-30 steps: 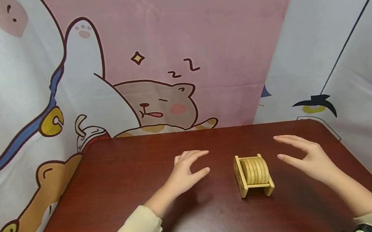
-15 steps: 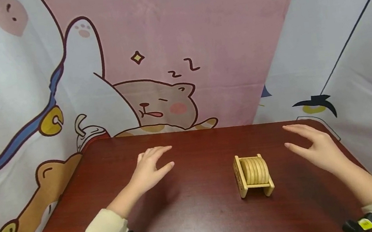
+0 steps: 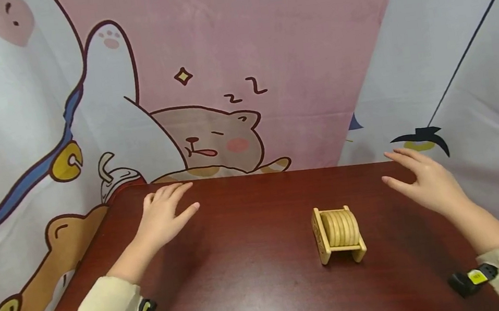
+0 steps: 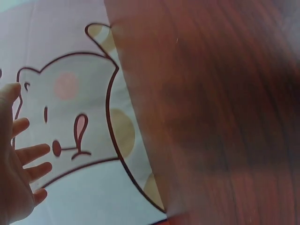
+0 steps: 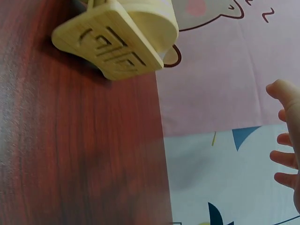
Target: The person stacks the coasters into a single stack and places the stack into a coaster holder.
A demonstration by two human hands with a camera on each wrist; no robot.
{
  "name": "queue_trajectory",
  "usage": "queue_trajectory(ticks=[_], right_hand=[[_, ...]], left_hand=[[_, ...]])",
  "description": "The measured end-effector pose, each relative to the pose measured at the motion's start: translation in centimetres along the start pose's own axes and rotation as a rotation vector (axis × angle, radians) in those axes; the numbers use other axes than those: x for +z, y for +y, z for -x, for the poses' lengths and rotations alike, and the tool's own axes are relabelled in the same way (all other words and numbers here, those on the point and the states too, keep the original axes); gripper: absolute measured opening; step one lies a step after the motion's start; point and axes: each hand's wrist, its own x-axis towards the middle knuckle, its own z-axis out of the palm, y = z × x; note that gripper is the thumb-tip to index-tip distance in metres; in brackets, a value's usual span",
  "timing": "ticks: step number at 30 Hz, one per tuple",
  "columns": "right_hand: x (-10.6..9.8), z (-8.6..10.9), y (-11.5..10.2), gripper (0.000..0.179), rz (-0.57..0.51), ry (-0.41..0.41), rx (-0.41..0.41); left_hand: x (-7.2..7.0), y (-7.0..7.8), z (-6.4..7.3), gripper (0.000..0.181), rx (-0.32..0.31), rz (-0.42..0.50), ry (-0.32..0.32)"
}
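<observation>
A light wooden rack (image 3: pixel 321 238) stands on the dark red-brown table, right of the middle, with several round wooden discs (image 3: pixel 341 227) upright in a row, like a coaster set. My left hand (image 3: pixel 160 217) is raised over the far left of the table, its fingers spread and holding nothing. Over the far right, my right hand (image 3: pixel 430 184) hovers with thumb and fingers apart, nearer to the rack but not touching it. In the right wrist view, the rack's side panel (image 5: pixel 108 42) shows carved dark lines.
The wooden table (image 3: pixel 248 292) has its far edge against a cloth backdrop (image 3: pixel 290 66) printed with cartoon animals. Both wrists wear dark straps with small yellow-marked devices, such as the right wrist device (image 3: pixel 476 277).
My left hand has moved left and farther away across the table, leaving the rack. The right hand has shifted slightly to the right and up. The rack has stayed put.
</observation>
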Motion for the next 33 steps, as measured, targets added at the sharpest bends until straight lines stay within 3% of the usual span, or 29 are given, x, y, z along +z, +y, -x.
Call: queue_trajectory(ticks=[6, 14, 33], right_hand=[[0.2, -0.5, 0.9, 0.07, 0.1, -0.015, -0.002], [1.4, -0.7, 2.6, 0.079, 0.168, -0.088, 0.015], [3.5, 0.1, 3.2, 0.084, 0.135, -0.243, 0.074]], left_hand=[[-0.8, -1.7, -0.4, 0.064, -0.072, -0.057, -0.046], [-1.0, -2.8, -0.9, 0.074, -0.176, -0.079, -0.149], [0.2, -3.7, -0.4, 0.077, -0.209, -0.088, -0.224]])
